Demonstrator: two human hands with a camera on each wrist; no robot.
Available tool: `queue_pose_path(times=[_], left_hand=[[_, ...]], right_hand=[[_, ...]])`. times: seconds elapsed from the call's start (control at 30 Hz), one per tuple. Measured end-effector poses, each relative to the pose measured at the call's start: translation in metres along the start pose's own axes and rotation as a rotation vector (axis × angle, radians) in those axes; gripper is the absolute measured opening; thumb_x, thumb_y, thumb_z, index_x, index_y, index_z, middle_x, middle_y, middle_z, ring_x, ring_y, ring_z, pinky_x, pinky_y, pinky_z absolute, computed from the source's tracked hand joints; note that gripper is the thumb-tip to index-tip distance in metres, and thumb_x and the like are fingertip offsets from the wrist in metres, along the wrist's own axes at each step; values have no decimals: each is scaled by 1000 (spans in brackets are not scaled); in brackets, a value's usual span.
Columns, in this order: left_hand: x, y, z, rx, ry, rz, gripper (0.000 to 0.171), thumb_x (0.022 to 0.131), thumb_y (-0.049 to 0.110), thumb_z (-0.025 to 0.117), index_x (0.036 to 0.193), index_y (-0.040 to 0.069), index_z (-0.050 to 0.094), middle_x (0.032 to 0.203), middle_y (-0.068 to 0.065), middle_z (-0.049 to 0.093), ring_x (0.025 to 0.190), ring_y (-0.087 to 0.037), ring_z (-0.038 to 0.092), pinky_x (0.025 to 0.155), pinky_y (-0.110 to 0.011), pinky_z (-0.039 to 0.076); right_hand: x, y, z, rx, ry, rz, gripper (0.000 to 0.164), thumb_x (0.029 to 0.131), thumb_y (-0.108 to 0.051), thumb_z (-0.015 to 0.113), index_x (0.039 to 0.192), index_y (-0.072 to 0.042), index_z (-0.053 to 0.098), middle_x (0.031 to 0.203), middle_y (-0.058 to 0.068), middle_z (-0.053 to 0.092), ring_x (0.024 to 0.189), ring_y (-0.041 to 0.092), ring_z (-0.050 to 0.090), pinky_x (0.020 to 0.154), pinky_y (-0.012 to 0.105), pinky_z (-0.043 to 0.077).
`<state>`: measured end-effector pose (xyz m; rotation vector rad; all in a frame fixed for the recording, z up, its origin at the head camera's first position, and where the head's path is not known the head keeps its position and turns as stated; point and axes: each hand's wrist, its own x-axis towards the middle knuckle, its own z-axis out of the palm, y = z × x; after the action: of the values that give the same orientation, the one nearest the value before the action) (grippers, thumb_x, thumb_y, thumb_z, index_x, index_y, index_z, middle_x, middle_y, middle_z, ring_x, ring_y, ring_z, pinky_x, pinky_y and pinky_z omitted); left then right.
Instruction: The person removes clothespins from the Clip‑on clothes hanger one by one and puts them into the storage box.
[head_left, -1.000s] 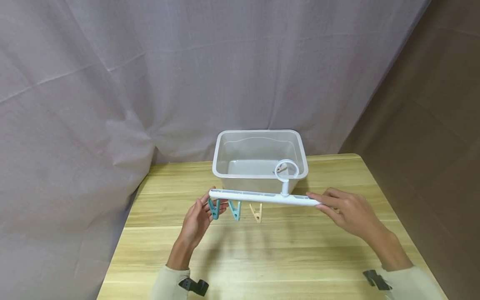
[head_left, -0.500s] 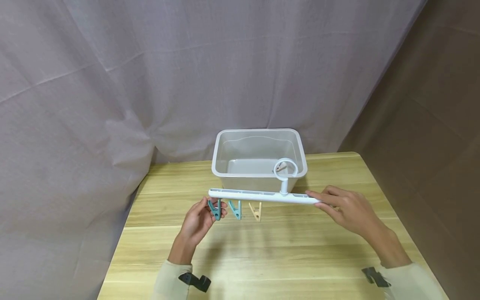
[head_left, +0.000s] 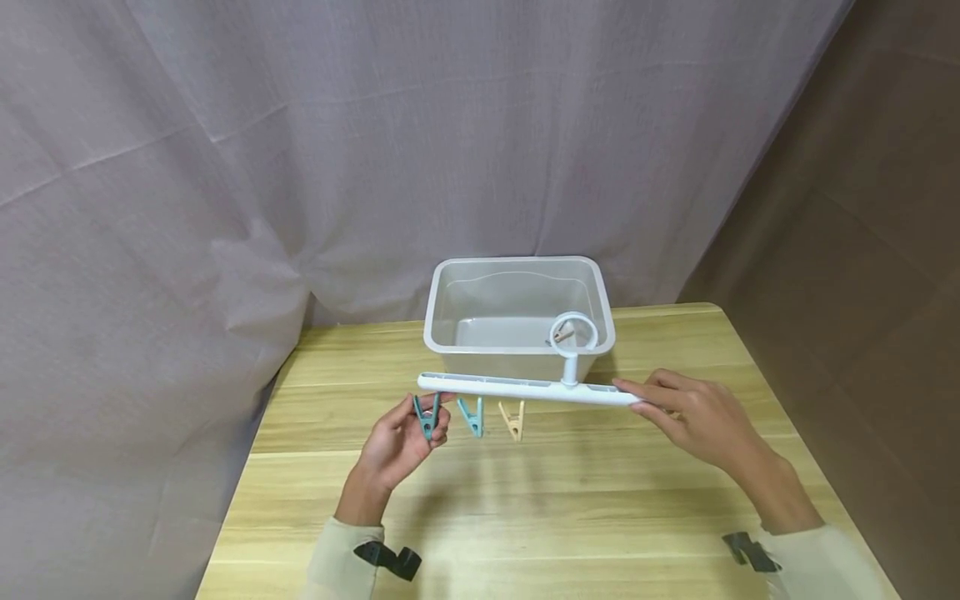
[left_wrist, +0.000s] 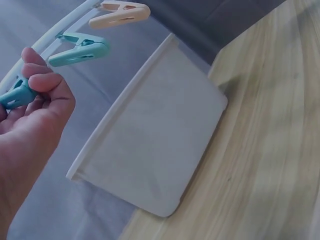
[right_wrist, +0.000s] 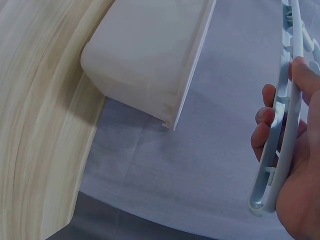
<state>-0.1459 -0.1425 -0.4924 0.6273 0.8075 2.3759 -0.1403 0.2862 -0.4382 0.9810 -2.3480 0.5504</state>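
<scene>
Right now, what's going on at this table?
A person's right hand holds up a white clip hanger by its right end, while the left hand pinches a dark teal clip near the other end. A lighter teal clip and a cream clip hang from the hanger. A plastic bin stands behind on the wooden table.

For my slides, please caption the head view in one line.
Right hand holds a white hanger by one end, left hand grips a dark teal clip below it, plastic bin behind.
</scene>
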Motion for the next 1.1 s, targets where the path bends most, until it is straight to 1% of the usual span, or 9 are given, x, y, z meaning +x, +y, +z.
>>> queue_pose_path(times=[0.13,0.27,0.4,0.53,0.7,0.83,0.93,1.0,1.1], left_hand=[[0,4,1,2,-46,-8,64,110,21,-1,139,-11,46,101,-8,57,87,-15,52,79,-26,41],[-1,6,3,25,-63,3,61,109,16,0,138,-9,48,100,-7,53,89,-16,48,80,-26,40],[-3,9,3,75,-72,25,53,110,12,7,136,-7,49,105,-9,54,90,-17,50,81,-26,42],[-6,12,3,133,-69,43,43,111,10,17,134,-5,51,107,-10,59,86,-13,55,80,-25,47],[-6,12,2,228,8,78,34,110,7,30,129,-5,56,100,-7,61,82,-10,56,74,-22,48],[-5,10,6,311,105,117,31,109,8,37,126,-6,59,96,-8,62,79,-10,55,69,-21,46],[-2,8,9,401,196,158,28,108,7,44,124,-7,61,93,-9,63,77,-12,55,65,-20,44],[-1,7,12,463,252,190,26,106,3,45,123,-11,61,91,-10,64,76,-13,55,63,-21,43],[1,5,15,527,340,230,25,103,-5,47,121,-18,58,88,-11,65,73,-14,56,62,-21,44]], right_hand=[[1,-1,-2,-4,-7,6,46,102,-53,49,118,-21,77,84,-14,60,58,-3,38,45,16,30],[2,-1,-4,-7,-1,8,47,103,-54,46,118,-22,77,84,-14,59,58,-3,38,45,16,30],[2,-1,-4,1,2,6,48,103,-53,45,118,-21,77,83,-14,59,58,-3,39,45,16,31],[2,-2,-3,16,-2,6,48,103,-53,45,117,-21,77,84,-15,59,58,-3,40,45,16,31],[1,-2,-2,29,-3,7,48,103,-53,45,117,-20,77,84,-15,58,59,-3,40,46,16,32],[1,-3,0,44,0,7,45,102,-51,49,118,-20,77,83,-16,57,59,-3,39,46,16,32],[0,-3,1,48,6,14,42,101,-50,51,119,-21,76,83,-16,57,60,-4,39,46,17,32],[0,-3,1,45,8,22,42,101,-50,51,119,-22,76,83,-16,57,60,-4,39,46,18,32],[-1,-4,1,43,5,34,39,100,-48,54,119,-22,76,83,-16,57,60,-4,39,46,18,32]])
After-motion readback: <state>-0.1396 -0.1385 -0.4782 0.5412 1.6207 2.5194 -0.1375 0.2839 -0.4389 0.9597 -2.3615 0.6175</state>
